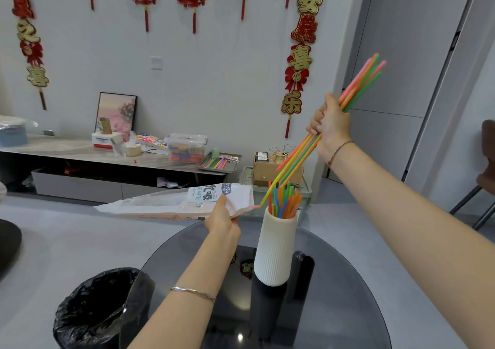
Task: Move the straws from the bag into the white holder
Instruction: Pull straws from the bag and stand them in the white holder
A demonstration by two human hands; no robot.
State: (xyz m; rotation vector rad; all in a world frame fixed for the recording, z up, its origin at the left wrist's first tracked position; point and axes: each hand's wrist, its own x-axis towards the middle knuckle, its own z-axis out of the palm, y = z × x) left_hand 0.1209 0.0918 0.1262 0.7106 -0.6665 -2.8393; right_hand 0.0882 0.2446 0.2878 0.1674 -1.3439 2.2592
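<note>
My right hand is raised and closed around a bundle of long coloured straws, held slanted with the lower ends pointing down toward the white ribbed holder. The lowest straw tips sit just left of the holder's mouth, near the bag's open end. Several coloured straws stand inside the holder. My left hand pinches the open end of the white plastic straw bag, held roughly level to the left of the holder. I cannot tell whether straws are left inside the bag.
The holder stands on a round dark glass table. A bin lined with a black bag sits at lower left. Behind, a low cabinet carries boxes and a metal tray with straws. A chair stands at right.
</note>
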